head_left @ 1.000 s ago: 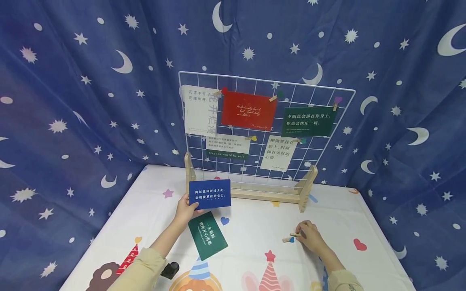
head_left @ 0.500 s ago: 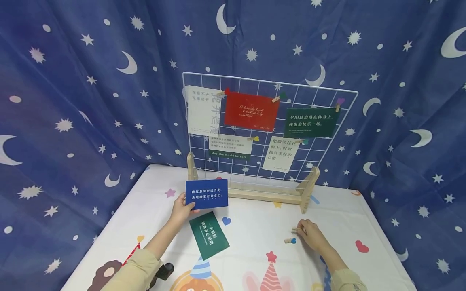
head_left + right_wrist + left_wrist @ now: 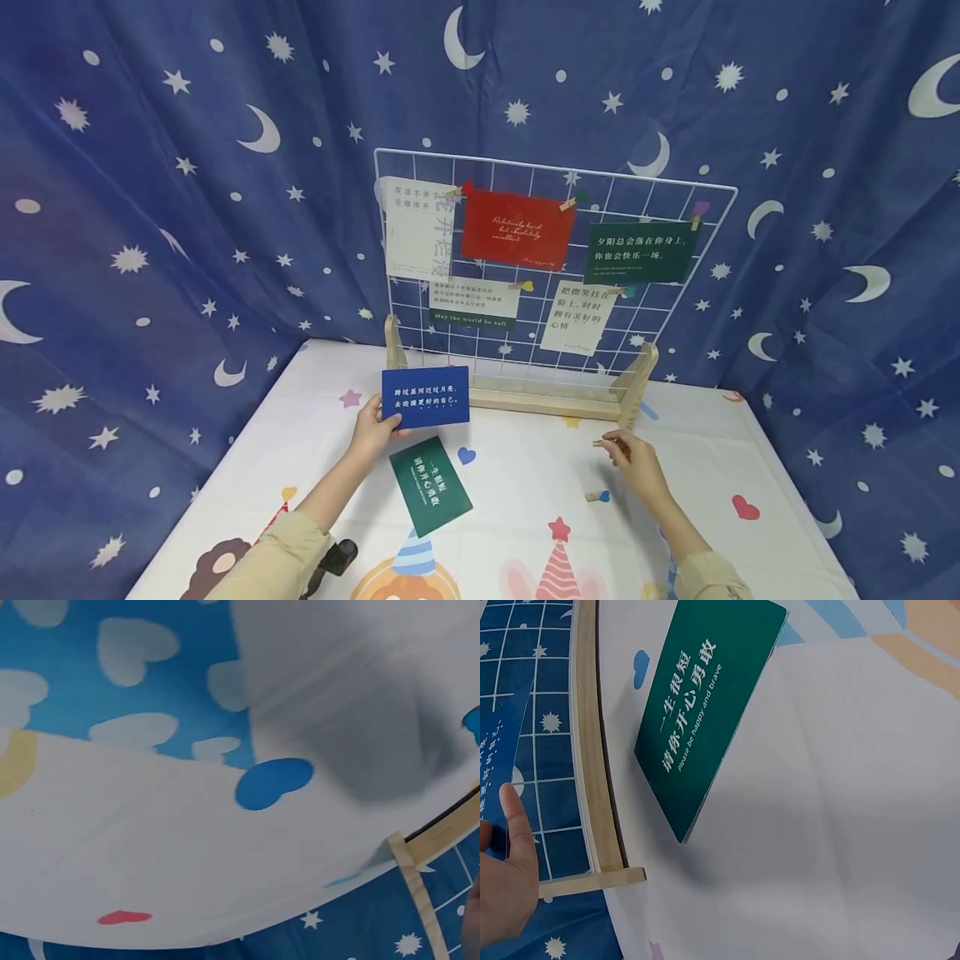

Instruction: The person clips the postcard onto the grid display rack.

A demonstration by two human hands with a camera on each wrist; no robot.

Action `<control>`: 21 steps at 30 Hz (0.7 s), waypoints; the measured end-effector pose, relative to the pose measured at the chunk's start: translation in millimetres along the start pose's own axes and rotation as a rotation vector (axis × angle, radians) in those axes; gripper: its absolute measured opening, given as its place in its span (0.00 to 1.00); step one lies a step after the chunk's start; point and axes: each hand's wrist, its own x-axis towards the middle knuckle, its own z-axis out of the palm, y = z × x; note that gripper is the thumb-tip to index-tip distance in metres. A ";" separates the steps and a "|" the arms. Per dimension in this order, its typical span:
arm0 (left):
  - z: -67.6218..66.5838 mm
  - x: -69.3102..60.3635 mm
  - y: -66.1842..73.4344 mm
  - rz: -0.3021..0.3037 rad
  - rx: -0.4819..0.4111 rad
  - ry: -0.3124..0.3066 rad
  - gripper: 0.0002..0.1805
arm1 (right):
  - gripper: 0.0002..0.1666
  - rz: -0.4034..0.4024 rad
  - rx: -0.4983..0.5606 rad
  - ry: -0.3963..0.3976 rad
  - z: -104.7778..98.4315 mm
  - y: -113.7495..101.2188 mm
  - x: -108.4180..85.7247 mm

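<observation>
A blue card (image 3: 425, 397) with white writing is pinched at its lower left corner by my left hand (image 3: 372, 429), raised before the left foot of the rack. Below it, a green card (image 3: 431, 486) lies tilted on the table; it fills the upper middle of the left wrist view, green card (image 3: 705, 712). My right hand (image 3: 639, 468) pinches a small wooden clothespin (image 3: 598, 442) in front of the rack's right foot. Another clothespin with a blue heart (image 3: 597, 497) lies on the tablecloth just below that hand. In the right wrist view only a sliver of my right hand (image 3: 472, 922) shows.
A white wire grid rack (image 3: 551, 358) on a wooden base (image 3: 540, 403) stands at the back. Several cards hang on it from heart clothespins, among them a red card (image 3: 517, 229) and a green one (image 3: 637, 252). A small black object (image 3: 341, 557) sits by my left sleeve.
My right hand has lifted the clothespin away from the one on the table, up toward the rack's base. My left hand still holds the blue card, shifted slightly left.
</observation>
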 end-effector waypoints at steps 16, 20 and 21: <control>-1.8 4.9 3.6 0.001 -0.012 0.002 0.21 | 0.10 -0.002 0.133 0.152 8.8 -21.1 5.6; -1.8 4.1 3.3 -0.013 0.002 0.003 0.23 | 0.09 0.005 0.205 0.136 12.3 -24.5 5.7; -1.9 3.8 2.8 -0.015 0.002 0.004 0.23 | 0.09 -0.001 0.228 0.134 13.1 -25.6 5.6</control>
